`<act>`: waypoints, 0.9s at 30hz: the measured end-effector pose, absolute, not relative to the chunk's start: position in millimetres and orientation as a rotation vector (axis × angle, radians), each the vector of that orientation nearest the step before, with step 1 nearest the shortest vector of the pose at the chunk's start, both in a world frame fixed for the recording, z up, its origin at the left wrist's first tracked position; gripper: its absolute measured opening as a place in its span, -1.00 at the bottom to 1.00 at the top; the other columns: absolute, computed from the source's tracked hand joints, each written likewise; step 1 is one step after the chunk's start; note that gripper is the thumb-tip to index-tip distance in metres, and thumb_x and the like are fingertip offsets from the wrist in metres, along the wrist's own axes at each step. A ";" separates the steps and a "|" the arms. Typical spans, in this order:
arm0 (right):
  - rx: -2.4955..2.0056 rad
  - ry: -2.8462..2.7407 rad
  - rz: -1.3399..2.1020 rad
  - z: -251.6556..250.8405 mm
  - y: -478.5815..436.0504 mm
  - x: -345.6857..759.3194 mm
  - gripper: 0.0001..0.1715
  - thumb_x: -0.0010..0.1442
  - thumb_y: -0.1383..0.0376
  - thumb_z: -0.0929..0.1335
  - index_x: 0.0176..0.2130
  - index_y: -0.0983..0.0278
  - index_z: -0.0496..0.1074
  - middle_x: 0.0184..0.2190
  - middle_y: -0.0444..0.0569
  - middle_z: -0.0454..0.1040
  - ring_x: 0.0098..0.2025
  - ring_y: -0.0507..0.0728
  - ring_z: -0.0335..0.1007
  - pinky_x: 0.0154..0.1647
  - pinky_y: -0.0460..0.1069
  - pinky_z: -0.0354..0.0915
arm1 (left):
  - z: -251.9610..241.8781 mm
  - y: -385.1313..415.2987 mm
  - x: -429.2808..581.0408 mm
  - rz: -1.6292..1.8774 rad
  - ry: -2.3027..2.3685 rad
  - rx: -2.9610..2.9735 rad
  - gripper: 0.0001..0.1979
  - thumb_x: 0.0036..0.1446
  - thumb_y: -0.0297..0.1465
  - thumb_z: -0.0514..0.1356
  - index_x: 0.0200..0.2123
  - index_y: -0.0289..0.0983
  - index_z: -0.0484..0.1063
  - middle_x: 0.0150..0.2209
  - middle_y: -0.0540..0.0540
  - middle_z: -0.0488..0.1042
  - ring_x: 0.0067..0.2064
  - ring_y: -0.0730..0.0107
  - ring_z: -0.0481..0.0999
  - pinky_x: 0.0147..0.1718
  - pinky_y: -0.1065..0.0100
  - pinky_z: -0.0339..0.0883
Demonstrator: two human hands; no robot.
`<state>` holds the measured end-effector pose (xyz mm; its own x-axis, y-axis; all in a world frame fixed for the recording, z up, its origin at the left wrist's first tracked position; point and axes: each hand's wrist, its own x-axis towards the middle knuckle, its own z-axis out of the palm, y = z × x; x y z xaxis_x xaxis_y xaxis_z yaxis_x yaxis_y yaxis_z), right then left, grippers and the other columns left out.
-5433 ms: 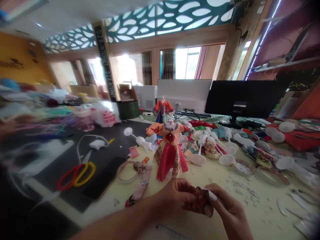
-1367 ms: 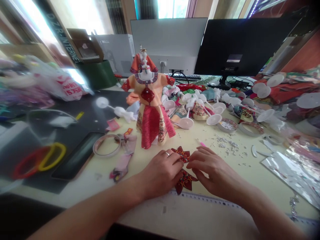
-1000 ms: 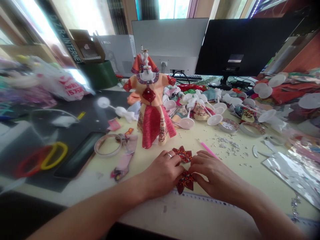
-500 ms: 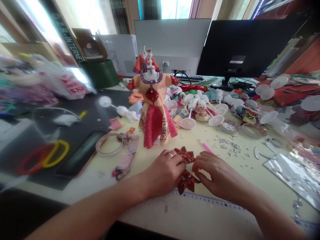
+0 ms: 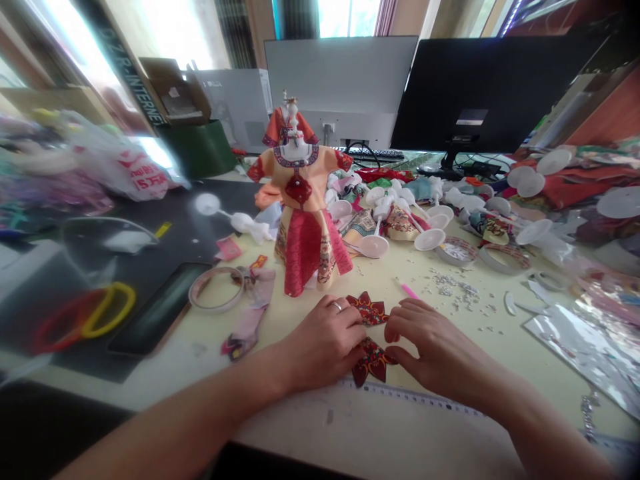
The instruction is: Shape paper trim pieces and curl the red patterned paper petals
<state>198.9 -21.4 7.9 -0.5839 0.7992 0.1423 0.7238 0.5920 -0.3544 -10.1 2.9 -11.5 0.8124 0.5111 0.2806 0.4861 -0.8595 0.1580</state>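
Dark-red, petal-edged patterned cloth (image 5: 371,363): laid on the pale yellow tabletop (image 5: 287,317); its middle is covered by the left hand (image 5: 327,340), so one piece or two cannot be told.
Slim pink stick (image 5: 410,291): partly hidden behind the right hand (image 5: 430,340).
White ruled strip (image 5: 420,399): left end obscured.
Red-and-yellow-handled scissors (image 5: 86,325): blurred.
Left-hand pose: palm down, fingers bent and rested on the cloth; any grip underneath is hidden.
Right-hand pose: half open, thumb and forefinger parted at the cloth's right edge, nothing seen held.
Forearms (image 5: 200,417): cut off by the frame.
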 end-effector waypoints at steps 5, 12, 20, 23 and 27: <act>-1.231 -2.485 0.328 10.0 -18.8 205.0 -0.85 0.12 0.47 0.28 -0.45 0.27 0.28 -0.50 -0.10 0.34 -0.35 0.11 0.26 -0.16 0.08 0.18 | -10.4 3.1 -10.7 0.589 0.785 2.863 -0.79 0.23 -0.37 0.04 -0.34 -0.31 0.43 -0.32 -0.10 0.42 -0.21 0.27 0.34 -0.11 0.18 0.18; -1.233 -2.483 0.282 8.1 -17.4 202.2 -0.85 0.15 0.43 0.26 -0.45 0.26 0.29 -0.51 -0.09 0.34 -0.37 0.10 0.27 -0.19 0.06 0.18 | -13.4 1.5 -8.9 0.492 0.675 2.944 -0.77 0.21 -0.36 0.05 -0.39 -0.30 0.45 -0.33 -0.11 0.40 -0.26 0.31 0.34 -0.13 0.20 0.21; -1.539 -2.024 -0.098 17.7 -1.8 246.8 -0.86 0.15 0.26 0.28 -0.41 0.24 0.38 -0.50 -0.09 0.41 -0.45 0.07 0.29 -0.44 -0.05 0.14 | -11.9 5.3 -11.2 0.681 0.711 2.854 -0.80 0.22 -0.39 0.06 -0.35 -0.32 0.46 -0.32 -0.13 0.43 -0.19 0.26 0.35 -0.09 0.18 0.20; -1.710 -1.937 -0.154 16.7 3.1 263.5 -0.88 0.09 0.27 0.29 -0.44 0.23 0.38 -0.54 -0.13 0.42 -0.54 0.04 0.26 -0.49 -0.07 0.10 | -12.5 7.1 -11.7 0.729 0.706 2.833 -0.80 0.23 -0.39 0.06 -0.32 -0.33 0.45 -0.32 -0.12 0.44 -0.20 0.27 0.35 -0.09 0.19 0.21; -1.814 -1.954 -0.167 15.8 5.9 276.4 -0.87 0.07 0.29 0.27 -0.45 0.23 0.39 -0.53 -0.12 0.44 -0.55 0.04 0.25 -0.51 -0.07 0.08 | -14.3 9.3 -12.6 0.815 0.704 2.810 -0.83 0.22 -0.41 0.07 -0.32 -0.32 0.44 -0.34 -0.10 0.45 -0.24 0.30 0.36 -0.12 0.20 0.21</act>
